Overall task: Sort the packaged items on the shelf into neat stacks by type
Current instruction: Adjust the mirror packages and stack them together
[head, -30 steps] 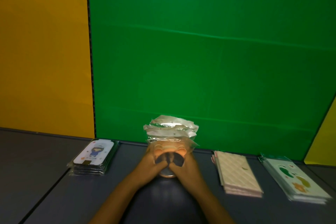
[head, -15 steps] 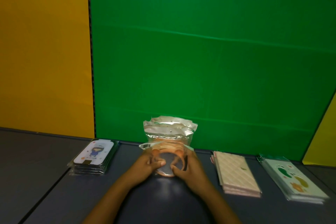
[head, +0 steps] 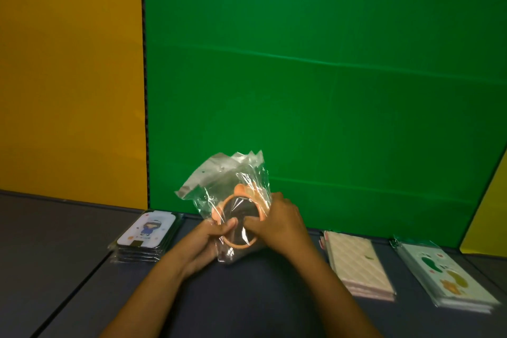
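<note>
While three stacks already lay tidy on the shelf [head: 68,230] in our head view, the cartoon-girl stack [head: 145,236] at left, the pink quilted stack [head: 356,263] and the green-print stack [head: 444,274] at right, we had the bundle of orange-ringed packets [head: 233,208] tilted just above the middle. Our left hand [head: 208,241] pinched its lower edge and our right hand [head: 282,219] gripped its side, so by our reckoning only this last pile was left to square and set down.

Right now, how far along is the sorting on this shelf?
Done: three neat stacks lie on the shelf: cartoon-figure packs, pink quilted packs, green-blob packs. In hand: both hands, left and right, grip a bundle of clear bags with orange round items, lifted and tilted. Left: setting that bundle down as its own stack.
</note>
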Action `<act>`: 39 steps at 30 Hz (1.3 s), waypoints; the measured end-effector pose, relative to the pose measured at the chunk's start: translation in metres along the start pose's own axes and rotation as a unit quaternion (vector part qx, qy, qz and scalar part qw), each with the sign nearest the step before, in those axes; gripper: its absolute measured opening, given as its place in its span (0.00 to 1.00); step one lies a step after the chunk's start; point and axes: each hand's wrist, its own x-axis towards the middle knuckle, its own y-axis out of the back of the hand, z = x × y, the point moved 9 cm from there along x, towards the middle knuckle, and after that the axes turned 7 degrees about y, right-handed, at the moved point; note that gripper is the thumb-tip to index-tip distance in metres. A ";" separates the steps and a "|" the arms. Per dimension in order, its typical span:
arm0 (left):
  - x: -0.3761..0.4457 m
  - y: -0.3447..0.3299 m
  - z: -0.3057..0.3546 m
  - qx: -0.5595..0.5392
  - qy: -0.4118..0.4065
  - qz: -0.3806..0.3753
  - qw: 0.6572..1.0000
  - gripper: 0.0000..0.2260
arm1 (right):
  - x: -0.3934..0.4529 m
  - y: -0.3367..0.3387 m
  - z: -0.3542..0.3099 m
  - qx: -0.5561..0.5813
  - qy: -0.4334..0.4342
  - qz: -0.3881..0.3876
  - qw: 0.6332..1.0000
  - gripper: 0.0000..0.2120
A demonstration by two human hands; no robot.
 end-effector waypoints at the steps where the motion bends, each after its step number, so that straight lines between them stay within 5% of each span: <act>1: 0.000 0.002 0.001 0.017 0.020 0.028 0.999 0.15 | 0.004 -0.007 0.011 0.056 -0.031 -0.033 0.997 0.32; 6: 0.007 0.014 0.004 0.188 0.108 0.131 0.967 0.13 | -0.006 -0.040 0.040 0.272 -0.129 -0.154 0.941 0.12; 16: 0.025 0.012 -0.004 0.405 0.185 0.178 0.877 0.11 | -0.029 -0.054 0.057 0.272 -0.164 -0.237 0.918 0.08; 27: 0.026 0.024 -0.016 0.304 0.170 0.202 0.915 0.16 | -0.041 -0.048 0.069 0.344 -0.207 -0.163 0.901 0.12; 34: 0.030 0.032 -0.008 0.345 0.118 0.261 0.894 0.19 | -0.043 -0.054 0.072 0.360 -0.227 -0.122 0.897 0.08; 39: 0.031 0.031 -0.012 0.285 0.117 0.261 0.915 0.21 | -0.041 -0.056 0.071 0.359 -0.231 -0.119 0.896 0.14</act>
